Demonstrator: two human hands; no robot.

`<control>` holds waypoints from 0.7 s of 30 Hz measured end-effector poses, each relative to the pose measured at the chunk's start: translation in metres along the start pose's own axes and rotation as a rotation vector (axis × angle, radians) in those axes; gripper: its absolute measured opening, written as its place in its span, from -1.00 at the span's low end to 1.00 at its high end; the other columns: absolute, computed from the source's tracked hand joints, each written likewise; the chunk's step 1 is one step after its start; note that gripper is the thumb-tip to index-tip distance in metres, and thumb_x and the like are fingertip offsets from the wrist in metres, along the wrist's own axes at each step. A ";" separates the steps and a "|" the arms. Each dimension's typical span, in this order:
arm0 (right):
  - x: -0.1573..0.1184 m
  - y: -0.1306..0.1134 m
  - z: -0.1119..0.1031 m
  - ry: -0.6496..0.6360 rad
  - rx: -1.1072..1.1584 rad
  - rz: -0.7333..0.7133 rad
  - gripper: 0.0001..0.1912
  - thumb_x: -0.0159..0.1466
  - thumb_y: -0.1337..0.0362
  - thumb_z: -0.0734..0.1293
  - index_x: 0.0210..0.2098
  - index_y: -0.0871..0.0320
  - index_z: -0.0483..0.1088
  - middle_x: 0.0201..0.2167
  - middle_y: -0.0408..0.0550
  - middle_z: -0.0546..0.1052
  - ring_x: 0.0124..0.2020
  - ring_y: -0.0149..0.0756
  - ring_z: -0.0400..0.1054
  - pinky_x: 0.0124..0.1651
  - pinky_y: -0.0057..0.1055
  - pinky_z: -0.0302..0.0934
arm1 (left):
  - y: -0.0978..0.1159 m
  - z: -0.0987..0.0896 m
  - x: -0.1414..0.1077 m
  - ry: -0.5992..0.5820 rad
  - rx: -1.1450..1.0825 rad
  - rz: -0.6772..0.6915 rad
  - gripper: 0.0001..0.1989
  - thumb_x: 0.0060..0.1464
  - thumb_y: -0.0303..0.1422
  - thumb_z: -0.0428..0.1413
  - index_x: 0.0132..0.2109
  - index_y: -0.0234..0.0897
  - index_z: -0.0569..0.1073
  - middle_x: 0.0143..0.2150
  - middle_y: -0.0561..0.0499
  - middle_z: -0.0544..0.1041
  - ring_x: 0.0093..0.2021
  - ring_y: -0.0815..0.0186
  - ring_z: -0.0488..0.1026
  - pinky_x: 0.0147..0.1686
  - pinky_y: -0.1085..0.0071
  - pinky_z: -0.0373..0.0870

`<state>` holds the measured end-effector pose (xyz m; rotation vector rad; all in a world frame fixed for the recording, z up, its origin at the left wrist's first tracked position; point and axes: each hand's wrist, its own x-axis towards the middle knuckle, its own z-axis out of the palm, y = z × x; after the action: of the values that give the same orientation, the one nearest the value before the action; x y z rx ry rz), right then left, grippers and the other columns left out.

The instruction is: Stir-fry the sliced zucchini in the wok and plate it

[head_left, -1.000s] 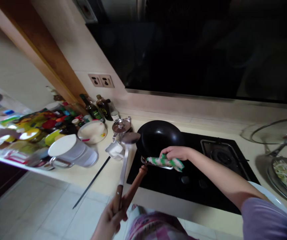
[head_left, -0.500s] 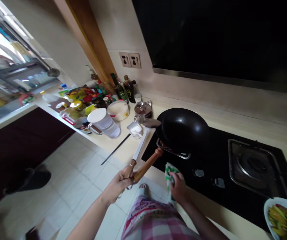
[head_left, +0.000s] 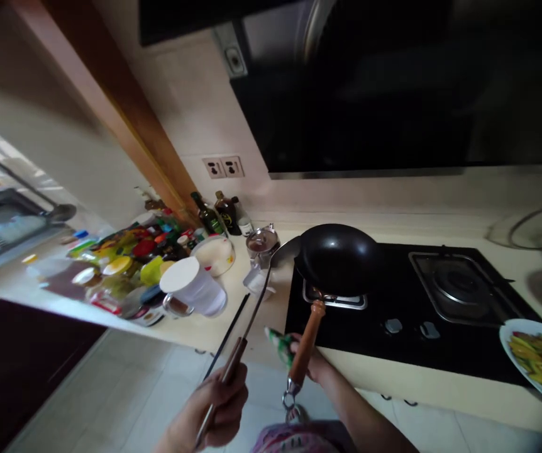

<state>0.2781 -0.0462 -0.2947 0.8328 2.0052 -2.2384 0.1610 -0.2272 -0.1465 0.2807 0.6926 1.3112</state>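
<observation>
My left hand point(head_left: 219, 402) is wrapped round the wooden handle of a long metal spatula point(head_left: 256, 308). The spatula's wide blade reaches up beside the left rim of a black wok point(head_left: 337, 258), and I cannot tell whether they touch. The wok sits on the left burner, its wooden handle point(head_left: 306, 346) pointing toward me. Partly hidden behind that handle, my right hand point(head_left: 317, 365) grips a green and white cloth point(head_left: 280, 346) at the counter's front edge. Just left of the spatula lie dark chopsticks point(head_left: 228, 336), jutting over the edge.
A lidded water pitcher point(head_left: 195, 286), a white bowl point(head_left: 214, 255) and a glass-lidded pot point(head_left: 261, 242) crowd the counter left of the stove, with several jars and bottles beyond. To the right are the second burner point(head_left: 454, 283) and a plate point(head_left: 507, 346) of cooked food.
My left hand has let go of the wok handle and keeps the spatula, now turned edge-on. My right hand has moved left with the cloth, behind the wok handle. The view has shifted.
</observation>
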 end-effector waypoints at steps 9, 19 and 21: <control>-0.149 -0.024 -0.081 1.085 0.377 -0.363 -0.56 0.09 0.08 0.23 -0.03 -0.04 0.18 -0.18 -0.03 0.44 -0.20 -0.14 0.39 -0.15 -0.22 0.28 | 0.001 0.020 0.044 -0.137 0.125 -0.266 -0.77 -0.11 -0.26 0.20 -0.29 -0.16 0.34 -0.69 0.25 0.10 -0.76 0.53 0.06 -0.73 0.59 0.07; -0.143 -0.046 -0.159 1.717 0.038 -0.259 -0.58 0.08 0.12 0.12 -0.09 0.15 0.20 -0.30 -0.05 0.39 -0.32 -0.28 0.32 -0.27 -0.40 0.26 | -0.017 0.034 0.054 -0.105 0.618 -0.290 -0.61 -0.04 -0.25 0.18 -0.06 -0.25 0.32 -0.69 0.24 0.22 -0.74 0.53 0.07 -0.71 0.55 -0.09; -0.161 -0.016 -0.165 1.682 0.035 -0.210 -0.57 0.06 0.10 0.15 -0.11 0.16 0.22 -0.35 -0.09 0.38 -0.39 -0.31 0.30 -0.32 -0.41 0.26 | 0.001 0.027 0.064 -0.007 0.736 -0.179 -0.64 0.02 -0.20 0.12 -0.07 -0.25 0.30 -0.71 0.25 0.22 -0.75 0.54 0.03 -0.71 0.55 -0.11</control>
<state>0.4712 0.0568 -0.2206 3.3196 2.2814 -1.4647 0.1824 -0.1617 -0.1449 0.7948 1.1535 0.8424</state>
